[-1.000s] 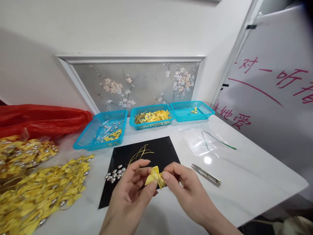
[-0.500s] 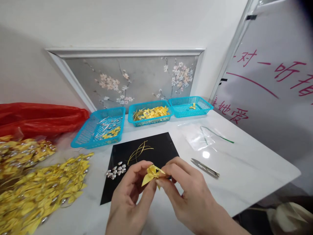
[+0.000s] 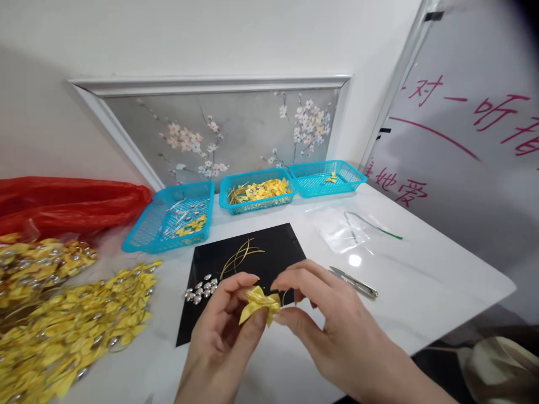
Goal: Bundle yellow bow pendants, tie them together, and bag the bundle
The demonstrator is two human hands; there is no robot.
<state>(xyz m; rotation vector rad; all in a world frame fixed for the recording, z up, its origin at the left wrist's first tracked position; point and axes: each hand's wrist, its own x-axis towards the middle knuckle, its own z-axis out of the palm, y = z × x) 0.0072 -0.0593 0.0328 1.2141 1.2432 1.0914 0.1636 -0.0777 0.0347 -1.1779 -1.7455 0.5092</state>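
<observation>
A yellow ribbon flower [image 3: 260, 303] with pointed petals is pinched between the thumb and fingers of my left hand [image 3: 227, 331]. Close by on its right, my right hand [image 3: 328, 320] has thumb and forefinger parted, the thumb tip by the flower's edge. A thin gold strand shows in that gap; what it joins is hidden. Beneath both hands lies a black mat [image 3: 273, 247]. It carries several silver heart-shaped beads [image 3: 201, 290] on the left and loose gold wires [image 3: 242, 258] farther back.
Blue baskets line the wall: the left [image 3: 145, 233] with white sticks and yellow pieces, the middle [image 3: 225, 188] heaped with yellow pieces, the right [image 3: 311, 182] with one. Thread snips [image 3: 353, 282], a clear bag [image 3: 343, 233] and green cord [image 3: 379, 228] lie rightward. Yellow beaded strands [image 3: 76, 325] pile up left.
My right fingers have parted from their pinch at the flower and moved slightly up. The flower has turned in my left hand, showing its petals more broadly. The view has shifted slightly.
</observation>
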